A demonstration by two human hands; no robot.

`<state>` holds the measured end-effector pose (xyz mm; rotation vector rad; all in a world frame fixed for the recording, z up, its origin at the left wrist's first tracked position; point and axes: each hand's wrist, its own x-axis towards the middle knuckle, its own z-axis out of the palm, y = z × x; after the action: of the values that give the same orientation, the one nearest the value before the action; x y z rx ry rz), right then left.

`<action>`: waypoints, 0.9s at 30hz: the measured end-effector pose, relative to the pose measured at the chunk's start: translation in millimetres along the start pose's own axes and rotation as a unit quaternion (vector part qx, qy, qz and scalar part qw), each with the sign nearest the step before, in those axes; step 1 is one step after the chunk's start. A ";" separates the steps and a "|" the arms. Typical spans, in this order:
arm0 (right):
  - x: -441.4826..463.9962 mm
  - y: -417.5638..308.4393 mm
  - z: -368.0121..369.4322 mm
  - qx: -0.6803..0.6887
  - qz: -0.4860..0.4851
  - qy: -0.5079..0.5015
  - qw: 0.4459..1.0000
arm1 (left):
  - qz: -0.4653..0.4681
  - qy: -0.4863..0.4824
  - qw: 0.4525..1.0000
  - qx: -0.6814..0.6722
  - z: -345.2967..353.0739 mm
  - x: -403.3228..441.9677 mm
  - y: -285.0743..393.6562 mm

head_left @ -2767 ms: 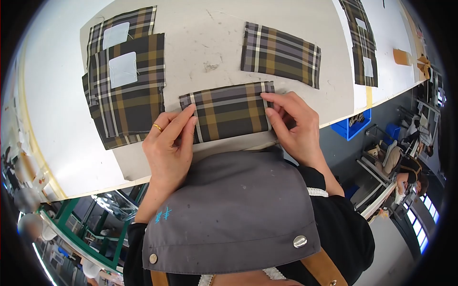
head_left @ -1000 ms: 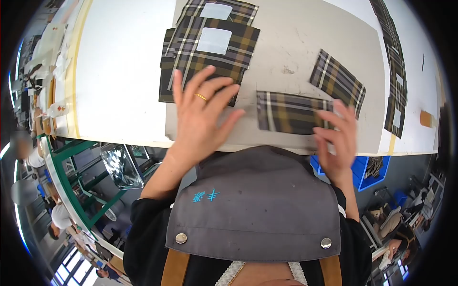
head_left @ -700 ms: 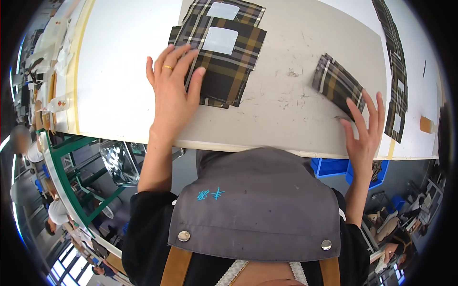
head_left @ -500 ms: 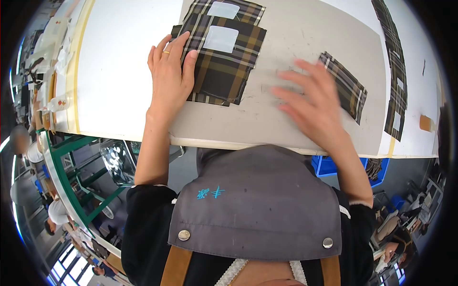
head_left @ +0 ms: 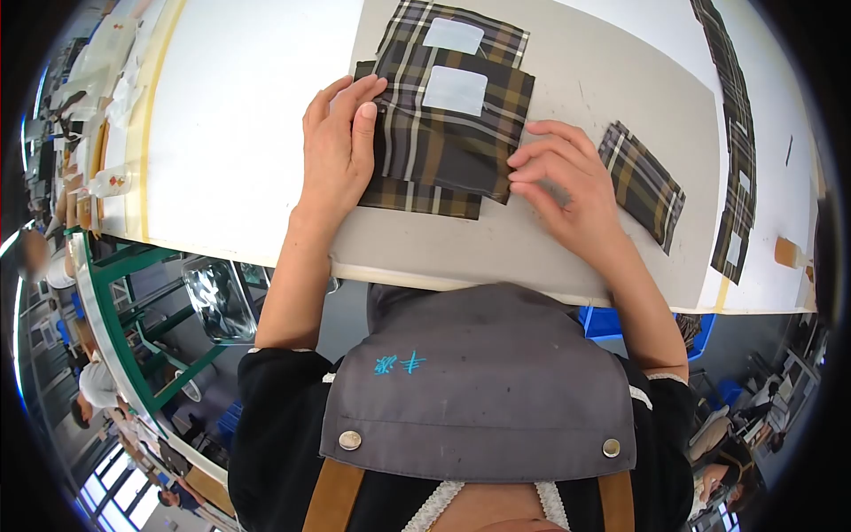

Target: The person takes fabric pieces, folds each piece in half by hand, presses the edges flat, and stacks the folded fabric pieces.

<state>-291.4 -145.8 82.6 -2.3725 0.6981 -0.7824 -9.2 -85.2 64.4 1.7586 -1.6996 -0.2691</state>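
Dark plaid fabric pieces lie overlapped on the grey board, the upper one (head_left: pixel 456 146) bearing a pale rectangular patch (head_left: pixel 455 90). My left hand (head_left: pixel 341 146) rests at their left edge, fingers stretched out and fingertips on the cloth. On the opposite side my right hand (head_left: pixel 567 182) reaches the lower right edge of the upper piece. Its fingers are slightly bent and apart, with the thumb and index tips at the cloth edge. Behind the upper piece is another plaid piece (head_left: pixel 412 40) with its own pale patch (head_left: pixel 454 35). More plaid cloth shows underneath, mostly covered.
A narrow folded plaid piece (head_left: pixel 643 186) lies right of my right hand on the grey board (head_left: pixel 567 239). Farther right runs a long plaid strip (head_left: pixel 734 115) with pale patches. A blue crate (head_left: pixel 603 324) stands below the table edge. Other people are at the far left and right.
My right hand has moved left, from near the narrow folded piece to the right edge of the stacked cloth. The cloth and my left hand sit farther right and lower in view.
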 end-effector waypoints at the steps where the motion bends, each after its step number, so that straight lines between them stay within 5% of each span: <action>1: -5.2 -2.1 -2.2 0.004 0.016 0.001 1.000 | -0.001 -0.003 1.000 -0.002 0.8 -0.4 0.4; 6: -18.9 -11.9 -15.5 0.055 0.064 -0.005 0.996 | 0.045 -0.002 0.991 0.125 2.4 -1.0 -8.5; 11: -44.4 -18.9 -41.2 0.125 0.139 -0.014 0.982 | 0.038 0.024 0.997 0.070 0.6 0.0 -20.7; 19: -96.5 -31.9 -56.7 0.121 0.194 0.028 0.973 | 0.059 0.052 0.982 0.170 -3.9 6.3 -22.7; 23: -109.7 -34.7 -46.9 0.149 0.214 0.068 0.963 | 0.099 0.194 0.964 0.152 -22.6 9.0 -7.2; 25: -109.4 -35.4 -43.4 0.157 0.230 0.080 0.957 | 0.141 0.109 0.971 0.162 -45.1 -1.7 25.9; 27: -108.3 -33.9 -41.8 0.191 0.231 0.104 0.948 | 0.139 -0.108 0.974 0.145 -58.6 -22.9 65.4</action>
<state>-384.0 -68.6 92.2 -1.7029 1.0348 -0.8696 -31.3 -40.4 140.1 1.7106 -2.2094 -0.0922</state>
